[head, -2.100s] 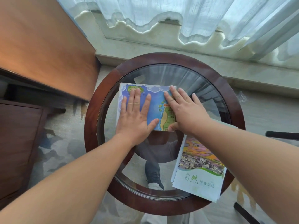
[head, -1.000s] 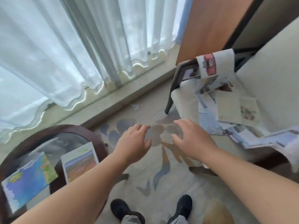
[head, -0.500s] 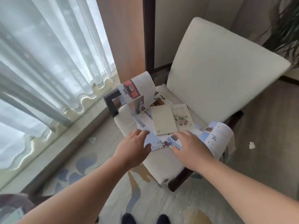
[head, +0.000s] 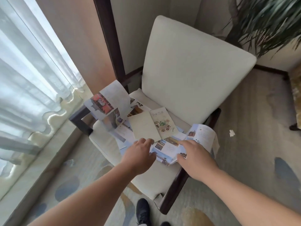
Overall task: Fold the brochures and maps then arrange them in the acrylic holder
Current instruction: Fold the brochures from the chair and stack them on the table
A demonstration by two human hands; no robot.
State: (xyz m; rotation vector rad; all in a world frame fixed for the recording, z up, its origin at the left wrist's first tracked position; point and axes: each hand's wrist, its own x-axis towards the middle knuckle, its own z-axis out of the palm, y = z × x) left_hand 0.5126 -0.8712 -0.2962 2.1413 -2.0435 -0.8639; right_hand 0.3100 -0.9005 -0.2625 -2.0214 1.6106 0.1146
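Head view: looks steeply down on a cream armchair (head: 195,75) with dark wooden arms, set in a corner of the room.
Surface: the armchair's seat cushion carries a loose heap of brochures and maps (head: 121,134), spread from one arm to the other.
Floor: a pale carpet (head: 247,121) with blue and ochre blotches lies around the armchair; a small white scrap (head: 232,133) lies on it to the armchair's right.
Room: a sheer curtain (head: 32,75) hangs left of the armchair above a pale sill (head: 48,160). A dark wooden post (head: 110,46) rises behind the armchair's left arm, and plant (head: 268,22) fronds hang past its upper right corner.
Long brochure (head: 107,101): unfolded, arched up over the armchair's left arm.
Cream booklet (head: 153,126): lies open on top of the heap, mid-seat.
Curled brochure (head: 204,136): unfolded, drooping over the armchair's right arm.
Blue sheet (head: 166,148): at the front of the heap, between the hands.
Left hand (head: 138,158): over the heap's front edge, fingers (head: 143,141) loosely bent and gripping nothing.
Right hand (head: 193,160): fingers spread and nearly straight, with the index finger and thumb lying on the blue sheet and no grip.
Hard to make out: print on the papers is blurred, and whether the left thumb touches the blue sheet cannot be told.
Hidden: the lower layers of the heap.
Cut off: a black shoe (head: 143,211) in front of the armchair, at the bottom edge.
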